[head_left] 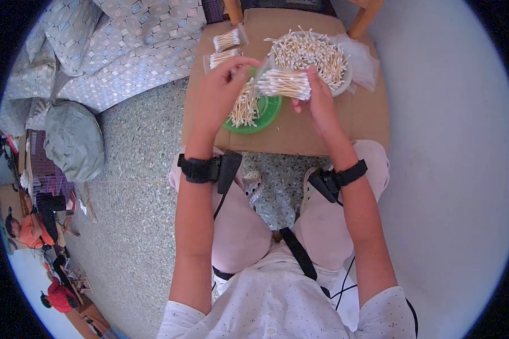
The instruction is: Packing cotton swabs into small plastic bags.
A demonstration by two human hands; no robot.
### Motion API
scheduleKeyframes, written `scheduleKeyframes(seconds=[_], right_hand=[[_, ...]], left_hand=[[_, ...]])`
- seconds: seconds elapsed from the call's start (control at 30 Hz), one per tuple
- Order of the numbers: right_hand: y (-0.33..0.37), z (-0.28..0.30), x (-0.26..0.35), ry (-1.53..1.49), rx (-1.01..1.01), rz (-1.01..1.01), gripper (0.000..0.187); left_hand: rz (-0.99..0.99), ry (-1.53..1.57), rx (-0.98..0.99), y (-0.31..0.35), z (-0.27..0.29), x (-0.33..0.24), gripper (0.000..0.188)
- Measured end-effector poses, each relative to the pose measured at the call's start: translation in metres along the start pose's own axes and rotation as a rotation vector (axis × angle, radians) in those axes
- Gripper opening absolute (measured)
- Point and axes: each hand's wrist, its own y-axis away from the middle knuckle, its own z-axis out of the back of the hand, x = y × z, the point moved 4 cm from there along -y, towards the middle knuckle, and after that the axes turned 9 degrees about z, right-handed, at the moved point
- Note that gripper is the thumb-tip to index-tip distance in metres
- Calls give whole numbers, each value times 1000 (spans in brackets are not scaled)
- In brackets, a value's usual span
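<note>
A bundle of cotton swabs point(291, 86) lies sideways in my right hand point(321, 101), whose thumb and fingers are closed around its right end. At the bundle's left end is a clear plastic bag point(261, 71); how far the swabs sit inside it is hard to tell. My left hand point(223, 87) has its fingers bent at the bag's edge and seems to pinch it. Below the hands, a green bowl point(270, 117) holds loose swabs. Just beyond my right hand stands a white bowl point(345, 85) heaped with swabs.
Bagged swab packs point(226, 40) lie at the far left of the cardboard-covered surface point(322, 127). Empty clear bags point(363, 62) lie at the right. A wall point(447, 141) rises on the right; a grey sack point(73, 141) and patterned cloth point(136, 62) are left. Two people sit far left.
</note>
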Motion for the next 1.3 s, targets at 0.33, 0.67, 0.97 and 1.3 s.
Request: scheduleKeyframes(seconds=[0.33,0.67,0.97,1.3], right_hand=[[-2,6,-1,51,-21,-5,53],[-1,2,-7,71,-28,73,36],[1,-3,5,-385,141,-27,56],[5,-4,4,-849,400,-96,50]], left_hand=[[-86,-48,268,12,-21,-17,20],[-86,-29,127,10,-29,-8,19],[-208,39,331,12,-33,-11,26],[-40,278,197,5,-31,-8,30]])
